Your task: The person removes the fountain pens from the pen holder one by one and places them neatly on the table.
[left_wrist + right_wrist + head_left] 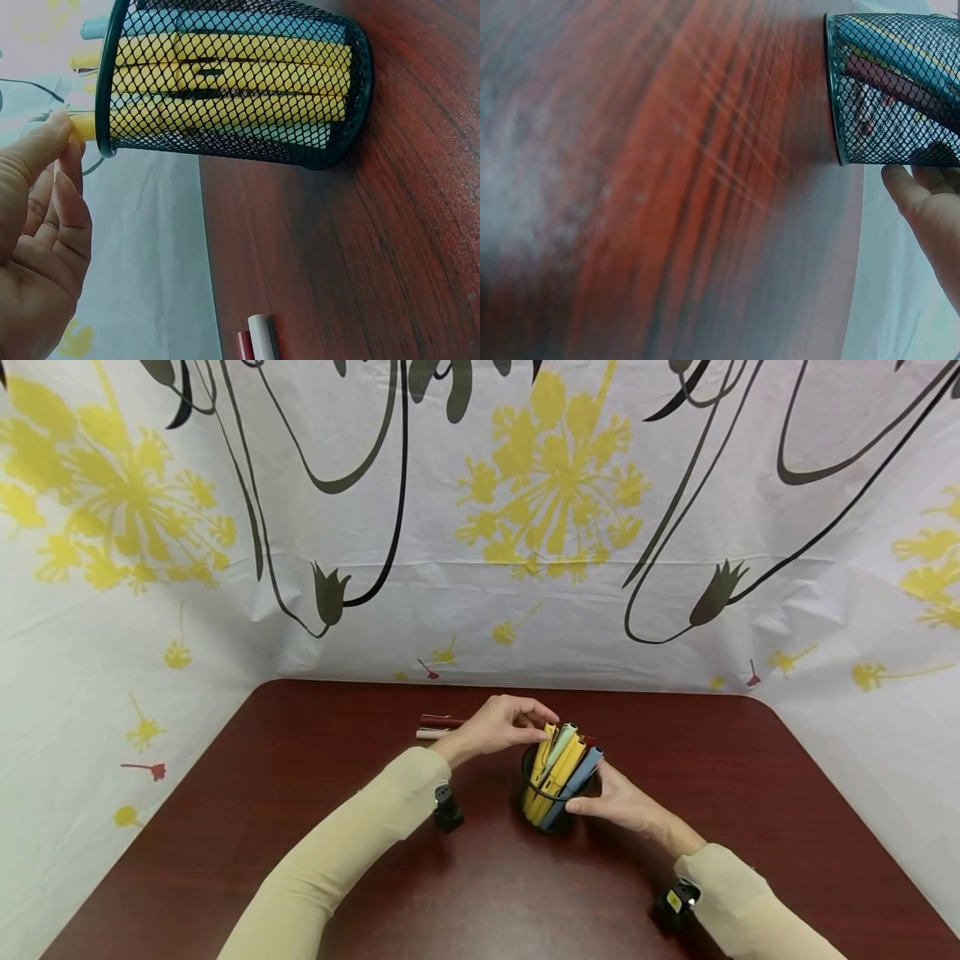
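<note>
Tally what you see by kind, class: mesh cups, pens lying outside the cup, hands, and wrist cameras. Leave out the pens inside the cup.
Mesh cup: 1
Pens outside it: 2, a dark red pen and a white pen
Hands: 2, the left hand and right hand
Wrist cameras: 2
Total: 7

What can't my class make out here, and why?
Head view: right ends of the red pen and white pen, behind the left hand.
Head view: some fingers of the right hand, behind the mesh cup.
Left wrist view: rest of those pens, cut off by bottom edge.
Right wrist view: cup's rim, cut off by right edge.
</note>
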A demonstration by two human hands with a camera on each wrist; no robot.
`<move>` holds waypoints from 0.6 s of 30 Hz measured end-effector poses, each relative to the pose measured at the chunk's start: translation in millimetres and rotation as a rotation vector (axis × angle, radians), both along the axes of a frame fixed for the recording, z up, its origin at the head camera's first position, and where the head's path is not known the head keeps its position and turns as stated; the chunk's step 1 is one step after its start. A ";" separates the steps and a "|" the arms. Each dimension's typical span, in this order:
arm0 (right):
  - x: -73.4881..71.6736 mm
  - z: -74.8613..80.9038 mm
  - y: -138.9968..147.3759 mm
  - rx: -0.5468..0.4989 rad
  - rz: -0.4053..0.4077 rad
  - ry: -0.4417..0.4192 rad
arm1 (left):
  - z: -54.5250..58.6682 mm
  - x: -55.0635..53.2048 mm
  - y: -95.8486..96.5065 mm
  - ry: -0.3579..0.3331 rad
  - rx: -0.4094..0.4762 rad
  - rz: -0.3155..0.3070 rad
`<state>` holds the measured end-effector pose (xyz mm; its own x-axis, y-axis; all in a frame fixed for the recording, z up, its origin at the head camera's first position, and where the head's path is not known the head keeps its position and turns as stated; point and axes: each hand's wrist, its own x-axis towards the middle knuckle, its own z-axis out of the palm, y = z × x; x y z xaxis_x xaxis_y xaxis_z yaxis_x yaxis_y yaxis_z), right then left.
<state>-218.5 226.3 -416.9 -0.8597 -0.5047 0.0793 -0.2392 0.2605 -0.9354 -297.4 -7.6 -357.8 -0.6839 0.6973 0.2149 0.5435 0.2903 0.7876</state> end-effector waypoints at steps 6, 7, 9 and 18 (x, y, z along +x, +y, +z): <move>-0.8 -0.4 0.4 0.006 0.003 -0.008 | 0.7 2.9 0.9 0.009 0.007 0.008; -0.9 -0.4 0.3 0.004 0.005 -0.007 | 0.9 3.3 1.0 0.010 0.007 0.011; -1.2 -0.6 0.2 -0.001 0.007 -0.005 | 1.5 4.2 1.0 0.013 0.011 0.012; -1.6 -2.1 0.0 0.001 -0.003 0.009 | 2.2 8.2 -3.5 0.059 0.026 0.036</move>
<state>-220.1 226.2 -419.0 -0.8603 -0.5024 0.0866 -0.2470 0.2620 -0.9329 -289.2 -11.1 -355.6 -0.6940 0.6660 0.2736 0.5790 0.2903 0.7619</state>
